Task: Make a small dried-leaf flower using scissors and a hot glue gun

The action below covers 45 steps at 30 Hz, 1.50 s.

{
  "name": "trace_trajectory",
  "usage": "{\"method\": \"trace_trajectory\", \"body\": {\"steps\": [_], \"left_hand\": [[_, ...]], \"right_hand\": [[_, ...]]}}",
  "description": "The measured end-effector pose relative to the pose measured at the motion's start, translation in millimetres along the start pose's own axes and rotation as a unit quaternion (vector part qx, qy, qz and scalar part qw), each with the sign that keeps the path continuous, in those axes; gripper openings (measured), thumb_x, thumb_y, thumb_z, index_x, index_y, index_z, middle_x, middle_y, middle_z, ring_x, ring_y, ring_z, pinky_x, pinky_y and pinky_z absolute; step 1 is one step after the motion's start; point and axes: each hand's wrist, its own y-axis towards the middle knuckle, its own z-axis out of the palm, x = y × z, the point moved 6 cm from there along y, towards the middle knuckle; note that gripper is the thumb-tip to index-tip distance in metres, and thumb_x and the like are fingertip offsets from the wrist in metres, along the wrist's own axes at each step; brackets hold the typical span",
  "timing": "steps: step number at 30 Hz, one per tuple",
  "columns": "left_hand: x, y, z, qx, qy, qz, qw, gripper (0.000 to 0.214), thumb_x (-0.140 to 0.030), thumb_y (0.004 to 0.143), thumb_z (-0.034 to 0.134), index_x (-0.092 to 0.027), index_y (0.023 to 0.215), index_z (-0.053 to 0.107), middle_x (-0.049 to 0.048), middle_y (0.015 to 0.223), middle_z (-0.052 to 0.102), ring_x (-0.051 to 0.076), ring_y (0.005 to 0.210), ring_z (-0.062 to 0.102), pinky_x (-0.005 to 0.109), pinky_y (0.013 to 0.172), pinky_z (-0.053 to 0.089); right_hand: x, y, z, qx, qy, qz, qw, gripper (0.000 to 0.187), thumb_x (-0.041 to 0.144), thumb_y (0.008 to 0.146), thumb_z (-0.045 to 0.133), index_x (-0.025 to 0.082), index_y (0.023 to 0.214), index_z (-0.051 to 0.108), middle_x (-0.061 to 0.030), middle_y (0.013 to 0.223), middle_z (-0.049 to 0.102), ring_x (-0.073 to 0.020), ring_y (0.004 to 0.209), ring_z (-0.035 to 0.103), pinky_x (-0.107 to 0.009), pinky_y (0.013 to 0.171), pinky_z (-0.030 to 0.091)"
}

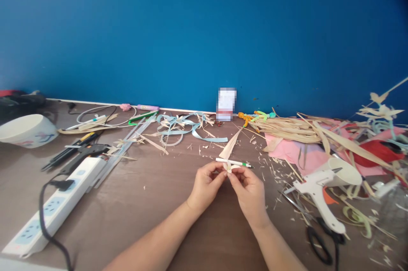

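Observation:
My left hand (206,186) and my right hand (249,190) meet over the brown table (153,203), fingertips pinched together. Between them they hold a small folded piece of pale dried leaf (228,167). A longer pale leaf strip (230,146) lies just beyond the fingers, pointing away. A white pen with a green end (234,162) lies across the table right behind the hands.
A white glue gun (314,190) and black scissors (321,239) lie at the right, by a pile of dried leaves (293,128) on pink paper (295,152). At the left sit a white power strip (54,207), a black plug (62,184), tools and a white bowl (27,130). Pale blue ribbon (185,126) lies near the blue wall.

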Motion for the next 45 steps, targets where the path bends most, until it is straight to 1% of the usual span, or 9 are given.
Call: {"method": "trace_trajectory", "body": {"steps": [4,8,18,25,29,33,37,41,45], "left_hand": [[4.7,0.2,-1.2,-0.006,-0.008,-0.019,1.0,0.01,-0.021,0.072,0.06,-0.014,0.077,0.063,0.0041,0.076,0.064,0.014,0.07,0.058,0.023,0.066,0.046],[6.2,0.9,-2.2,-0.007,-0.019,-0.027,0.999,0.008,-0.021,0.072,0.061,-0.014,0.075,0.062,0.0023,0.073,0.062,0.012,0.067,0.056,0.021,0.064,0.045],[12.3,1.3,-0.1,0.012,-0.054,-0.043,0.998,0.012,-0.024,0.071,0.062,-0.013,0.077,0.063,0.0039,0.074,0.062,0.013,0.067,0.055,0.024,0.066,0.045],[10.6,2.1,-0.4,0.001,-0.056,-0.045,0.997,0.012,-0.024,0.071,0.062,-0.013,0.075,0.062,0.0031,0.072,0.062,0.012,0.066,0.055,0.023,0.065,0.045],[9.3,1.8,-0.2,0.006,-0.062,-0.042,0.997,0.013,-0.025,0.071,0.062,-0.013,0.076,0.061,0.0035,0.072,0.061,0.013,0.066,0.055,0.024,0.065,0.046],[9.9,1.4,-0.6,0.003,-0.077,-0.046,0.996,0.013,-0.026,0.071,0.062,-0.013,0.075,0.061,0.0025,0.069,0.06,0.012,0.063,0.054,0.023,0.063,0.045],[10.3,1.9,-0.8,-0.001,-0.083,-0.048,0.995,0.013,-0.026,0.069,0.063,-0.014,0.073,0.062,0.0018,0.067,0.059,0.011,0.059,0.053,0.023,0.06,0.045],[11.8,2.3,-2.1,-0.012,-0.082,-0.049,0.995,0.013,-0.026,0.067,0.065,-0.014,0.073,0.064,0.0024,0.069,0.061,0.012,0.061,0.054,0.024,0.061,0.045],[11.6,2.2,-2.5,-0.011,-0.081,-0.044,0.996,0.011,-0.024,0.068,0.065,-0.015,0.073,0.064,0.0023,0.071,0.06,0.012,0.062,0.054,0.024,0.062,0.045]], "right_hand": [[2.7,-0.2,0.2,0.005,-0.002,-0.004,1.0,0.011,0.027,0.074,0.059,0.017,0.076,0.058,-0.0025,0.068,0.062,-0.0143,0.06,0.056,-0.025,0.057,0.045],[3.7,0.0,-0.6,0.005,0.005,0.011,1.0,0.012,0.028,0.074,0.057,0.017,0.076,0.059,-0.0014,0.064,0.061,-0.0135,0.057,0.054,-0.024,0.053,0.044],[4.2,-0.1,-0.4,0.006,0.016,0.011,1.0,0.011,0.028,0.075,0.057,0.017,0.076,0.059,-0.0005,0.062,0.06,-0.0122,0.053,0.052,-0.023,0.05,0.042],[5.0,0.2,0.5,0.002,0.007,0.001,1.0,0.01,0.026,0.075,0.057,0.017,0.072,0.058,-0.0006,0.061,0.06,-0.0122,0.054,0.053,-0.023,0.051,0.043],[5.4,0.6,1.8,0.014,0.012,-0.003,1.0,0.009,0.026,0.075,0.057,0.017,0.075,0.059,-0.0004,0.062,0.061,-0.0118,0.053,0.053,-0.022,0.051,0.043],[11.3,1.1,-0.2,0.013,0.003,-0.021,1.0,0.009,0.025,0.075,0.056,0.017,0.076,0.061,-0.0001,0.061,0.061,-0.0118,0.052,0.053,-0.022,0.05,0.043],[14.5,1.8,-0.6,0.018,0.006,-0.019,1.0,0.009,0.025,0.075,0.056,0.018,0.074,0.061,0.0007,0.058,0.06,-0.0119,0.05,0.053,-0.022,0.049,0.043],[13.8,2.3,0.0,0.019,0.004,-0.021,1.0,0.009,0.026,0.075,0.056,0.018,0.073,0.06,0.0002,0.059,0.06,-0.0122,0.051,0.053,-0.023,0.049,0.043],[10.6,2.3,0.8,0.023,0.002,-0.01,1.0,0.009,0.026,0.074,0.056,0.018,0.073,0.059,0.0004,0.059,0.059,-0.0122,0.052,0.052,-0.022,0.05,0.042]]}}
